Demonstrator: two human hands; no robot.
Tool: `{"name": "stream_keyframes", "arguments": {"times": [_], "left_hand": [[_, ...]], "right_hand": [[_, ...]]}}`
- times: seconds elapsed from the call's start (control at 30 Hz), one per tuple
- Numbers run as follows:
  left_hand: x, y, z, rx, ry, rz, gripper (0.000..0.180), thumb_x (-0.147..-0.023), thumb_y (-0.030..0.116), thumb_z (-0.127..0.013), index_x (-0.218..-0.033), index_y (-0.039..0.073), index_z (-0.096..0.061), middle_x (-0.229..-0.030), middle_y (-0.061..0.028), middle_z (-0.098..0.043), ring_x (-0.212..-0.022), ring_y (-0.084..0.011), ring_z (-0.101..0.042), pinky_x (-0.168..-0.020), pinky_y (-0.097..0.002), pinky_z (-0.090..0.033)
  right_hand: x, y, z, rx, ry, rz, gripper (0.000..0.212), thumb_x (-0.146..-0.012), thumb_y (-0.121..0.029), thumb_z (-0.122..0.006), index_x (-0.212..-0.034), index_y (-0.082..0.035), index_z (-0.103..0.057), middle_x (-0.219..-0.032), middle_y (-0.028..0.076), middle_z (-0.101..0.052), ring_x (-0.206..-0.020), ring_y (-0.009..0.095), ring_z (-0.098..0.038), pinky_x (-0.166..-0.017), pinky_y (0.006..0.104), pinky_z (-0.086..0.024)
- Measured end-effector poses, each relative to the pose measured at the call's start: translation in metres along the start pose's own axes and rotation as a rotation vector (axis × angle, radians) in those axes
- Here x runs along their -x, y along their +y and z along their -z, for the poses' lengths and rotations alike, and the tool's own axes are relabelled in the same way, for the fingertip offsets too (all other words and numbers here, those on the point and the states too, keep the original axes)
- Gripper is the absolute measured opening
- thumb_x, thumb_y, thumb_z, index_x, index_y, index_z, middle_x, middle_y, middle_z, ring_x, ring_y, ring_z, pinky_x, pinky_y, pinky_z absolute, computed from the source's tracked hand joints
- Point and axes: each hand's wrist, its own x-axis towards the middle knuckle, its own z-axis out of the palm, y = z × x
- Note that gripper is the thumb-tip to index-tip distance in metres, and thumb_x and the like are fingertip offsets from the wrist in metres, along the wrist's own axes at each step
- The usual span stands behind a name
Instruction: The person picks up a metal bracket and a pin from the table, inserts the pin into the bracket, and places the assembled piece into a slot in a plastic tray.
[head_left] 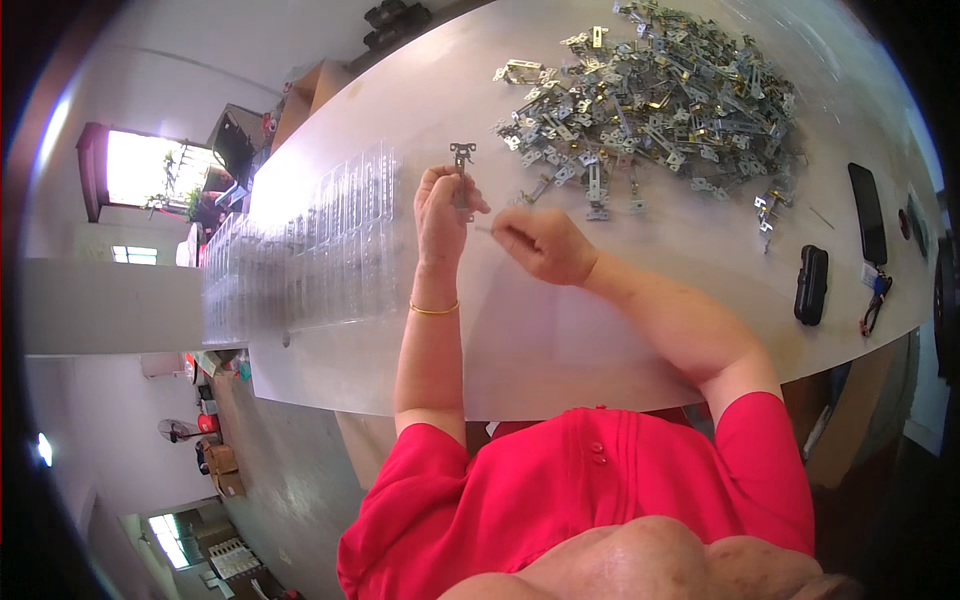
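My left hand is closed around a small metal bracket, held upright with its wide, notched end above the fingers. Just to its right, my right hand is pinched shut and slightly blurred. A thin grey tip pokes out from its fingers toward the bracket, too small and smeared to name. Beyond both hands lies a large heap of similar metal brackets, silver with some brass-coloured parts. A few loose ones sit at the heap's near edge.
Clear plastic trays with rows of compartments stand on the left of the white table. Toward the right edge lie a black phone, a black case and keys. A thin pin lies near the phone.
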Motion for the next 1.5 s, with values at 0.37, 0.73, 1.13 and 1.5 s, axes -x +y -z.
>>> {"name": "stream_keyframes", "arguments": {"times": [0.37,0.73,1.13,1.5], "left_hand": [[0.032,-0.028,0.009,-0.267,0.039,-0.072,0.013,-0.101,0.012,-0.057,-0.108,0.001,-0.06,-0.079,0.0005,-0.055,-0.057,-0.0041,-0.048,-0.048,-0.0202,-0.041],[0.033,-0.039,0.011,-0.402,0.045,-0.164,0.011,-0.1,0.009,-0.059,-0.109,0.002,-0.062,-0.085,0.0041,-0.058,-0.064,-0.0007,-0.044,-0.053,-0.0179,-0.037],[0.038,-0.034,0.007,-0.691,-0.008,-0.554,0.008,-0.091,-0.003,-0.065,-0.097,0.001,-0.067,-0.082,-0.0034,-0.06,-0.066,-0.0066,-0.05,-0.058,-0.0226,-0.042],[0.041,-0.033,0.003,-0.772,-0.063,-0.788,0.012,-0.085,-0.002,-0.067,-0.095,0.005,-0.068,-0.076,-0.0066,-0.061,-0.057,-0.0183,-0.057,-0.052,-0.0306,-0.047]], "right_hand": [[-0.005,0.008,-0.003,-0.365,0.196,-0.393,0.013,-0.102,-0.018,-0.058,-0.102,-0.005,-0.062,-0.064,0.001,-0.06,-0.054,0.006,-0.053,-0.05,0.0234,-0.043],[-0.007,0.004,-0.001,-0.281,0.165,-0.426,0.014,-0.102,-0.018,-0.059,-0.1,-0.005,-0.062,-0.065,0.0,-0.061,-0.055,0.006,-0.054,-0.05,0.0231,-0.044],[-0.01,-0.005,-0.005,-0.277,0.172,-0.445,0.022,-0.102,-0.016,-0.057,-0.121,-0.004,-0.055,-0.067,0.001,-0.06,-0.057,0.007,-0.054,-0.053,0.0237,-0.044],[-0.015,0.001,0.008,0.033,0.185,-0.316,0.009,-0.1,-0.013,-0.062,-0.094,-0.007,-0.066,-0.079,-0.003,-0.056,-0.068,0.004,-0.049,-0.061,0.021,-0.041]]}}
